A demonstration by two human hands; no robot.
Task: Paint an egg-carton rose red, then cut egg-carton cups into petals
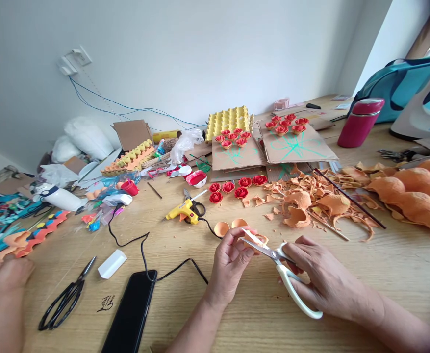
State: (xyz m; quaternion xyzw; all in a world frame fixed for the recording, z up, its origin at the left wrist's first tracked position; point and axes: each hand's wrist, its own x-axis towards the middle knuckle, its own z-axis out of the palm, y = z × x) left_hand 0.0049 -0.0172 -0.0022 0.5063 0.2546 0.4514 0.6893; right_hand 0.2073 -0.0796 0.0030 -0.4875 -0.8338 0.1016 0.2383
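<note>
Between the fingers and thumb of my left hand is a small orange piece of egg carton. My right hand grips white-handled scissors, whose parted blades lie at that piece. Two cut orange carton cups sit just beyond my left hand. Behind them are several red carton flowers. A yellow glue gun lies to the left, with dark-handled scissors partly hidden behind it.
Orange carton scraps and an uncut carton spread at right. Cardboard sheets bear more red flowers. A phone, black scissors and a black cord lie at left. Another person's hand rests at the far left. A pink flask stands back right.
</note>
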